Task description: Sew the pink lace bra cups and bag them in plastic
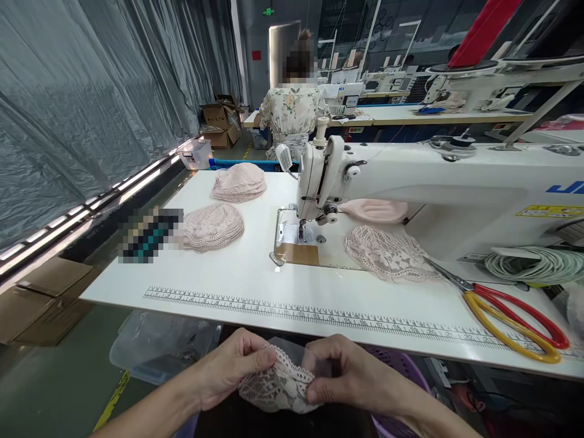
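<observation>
Between my two hands, in front of the table edge, is a pale pink lace piece (pixel 280 386) with a scalloped border and some sheer fabric behind it. My left hand (pixel 228 368) pinches its upper left edge between thumb and fingers. On the other side, my right hand (pixel 349 374) grips the right end, thumb in front. Beyond them stands a white sewing machine (pixel 392 173), its needle area over a metal plate (pixel 292 234). A lace pile (pixel 387 252) lies right of the plate, with a smooth pink cup-shaped piece (pixel 376 210) behind it.
Red-and-yellow-handled scissors (pixel 511 319) lie at the table's right, their blades reaching the lace. Two more stacks, lace (pixel 212 226) and pink pieces (pixel 239 181), sit on the left. A printed ruler (pixel 274 309) runs along the front edge. A person (pixel 294 112) sits ahead, facing away.
</observation>
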`<state>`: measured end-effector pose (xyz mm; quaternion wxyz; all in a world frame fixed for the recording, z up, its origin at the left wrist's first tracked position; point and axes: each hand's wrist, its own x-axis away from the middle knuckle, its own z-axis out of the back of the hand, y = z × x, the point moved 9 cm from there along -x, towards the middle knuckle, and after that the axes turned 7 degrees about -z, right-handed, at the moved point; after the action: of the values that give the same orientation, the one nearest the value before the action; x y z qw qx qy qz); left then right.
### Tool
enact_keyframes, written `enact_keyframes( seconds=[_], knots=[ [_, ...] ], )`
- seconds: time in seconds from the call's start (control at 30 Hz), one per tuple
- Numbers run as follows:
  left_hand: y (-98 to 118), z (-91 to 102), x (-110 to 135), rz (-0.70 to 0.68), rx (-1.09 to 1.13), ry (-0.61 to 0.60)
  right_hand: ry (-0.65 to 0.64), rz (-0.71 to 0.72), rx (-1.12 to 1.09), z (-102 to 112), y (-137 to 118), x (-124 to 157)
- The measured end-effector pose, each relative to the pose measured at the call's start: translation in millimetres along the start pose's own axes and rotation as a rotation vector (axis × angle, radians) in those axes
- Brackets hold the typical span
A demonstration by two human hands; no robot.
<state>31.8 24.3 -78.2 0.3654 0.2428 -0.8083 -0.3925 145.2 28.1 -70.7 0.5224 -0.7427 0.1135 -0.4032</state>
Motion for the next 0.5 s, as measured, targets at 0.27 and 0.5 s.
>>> enact_keyframes(
  seconds=[0.27,0.5],
  knots=[
    [6.8,-4.1,-0.3,-0.011,-0.053,-0.018,-0.024,-0.004,-0.011,2.6,3.8,1.6],
    [22.6,-0.2,-4.4,-0.087,-0.478,0.009,0.045,-0.014,0.194,4.5,-4.2,6.6]
  ],
)
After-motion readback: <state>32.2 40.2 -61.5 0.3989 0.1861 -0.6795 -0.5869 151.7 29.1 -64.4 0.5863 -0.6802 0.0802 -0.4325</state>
